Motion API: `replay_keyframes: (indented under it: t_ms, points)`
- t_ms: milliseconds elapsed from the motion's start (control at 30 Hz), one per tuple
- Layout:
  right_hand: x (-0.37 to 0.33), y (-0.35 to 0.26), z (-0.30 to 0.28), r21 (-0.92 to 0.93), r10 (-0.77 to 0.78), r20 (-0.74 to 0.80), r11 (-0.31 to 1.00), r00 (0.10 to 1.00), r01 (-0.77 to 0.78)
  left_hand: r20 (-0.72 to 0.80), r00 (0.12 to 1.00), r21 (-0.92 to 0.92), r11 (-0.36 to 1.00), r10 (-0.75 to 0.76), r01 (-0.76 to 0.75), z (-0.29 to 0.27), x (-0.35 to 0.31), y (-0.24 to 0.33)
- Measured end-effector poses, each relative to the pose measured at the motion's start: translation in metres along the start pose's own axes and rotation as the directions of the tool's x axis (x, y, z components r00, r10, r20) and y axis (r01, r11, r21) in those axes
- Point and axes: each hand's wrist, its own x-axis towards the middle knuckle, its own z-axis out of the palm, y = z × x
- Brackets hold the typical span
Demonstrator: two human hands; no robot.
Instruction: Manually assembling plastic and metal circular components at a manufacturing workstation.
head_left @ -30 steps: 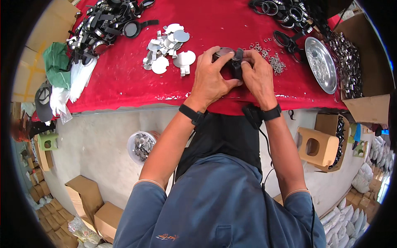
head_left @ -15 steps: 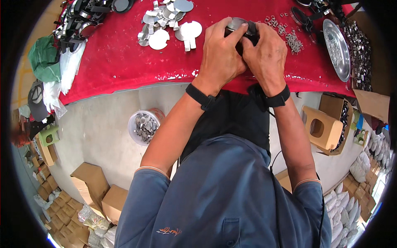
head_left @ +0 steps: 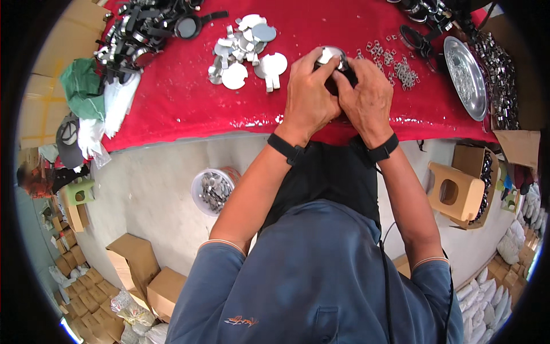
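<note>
Both my hands are at the near part of the red-covered table, closed around one round black piece with a shiny silver face (head_left: pixel 330 53), much like a watch. My left hand (head_left: pixel 312 94) grips its left side, thumb and index finger at the rim. From the right, my right hand (head_left: pixel 366 94) holds it with the thumb pressed near the face. My fingers hide most of its underside. Left of my hands lies a pile of flat silver discs with tabs (head_left: pixel 234 76). Small metal loops (head_left: pixel 405 77) are scattered just right of my right hand.
A heap of black straps with round faces (head_left: pixel 143 34) fills the table's far left. An oval metal tray (head_left: pixel 481 103) and a box of dark metal parts (head_left: pixel 504 86) stand at the right. A white bucket (head_left: pixel 197 192) and cardboard boxes (head_left: pixel 452 192) are on the floor.
The whole view has shifted, so the table sits lower in it. The silver face between my hands now catches more light. Both hands keep hold of the piece.
</note>
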Motion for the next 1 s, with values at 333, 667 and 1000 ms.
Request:
replay_keyframes:
  t_ms: [333, 667, 1000]
  points:
    - [-0.002, 0.037, -0.063, 0.288, 0.330, -0.040, 0.908, 0.943, -0.305, 0.211, 0.958, -0.267, 0.932, -0.192, 0.246, -0.024, 0.005, 0.014]
    - [-0.028, 0.063, -0.093, 0.364, 0.434, -0.025, 0.843, 0.900, -0.397, 0.389, 0.918, -0.818, 0.426, -0.084, 0.385, -0.045, 0.016, 0.047]
    - [-0.038, 0.147, -0.116, 0.245, 0.508, -0.102, 0.846, 0.855, -0.473, 0.337, 0.940, -0.432, 0.878, -0.055, 0.206, -0.099, 0.079, 0.009]
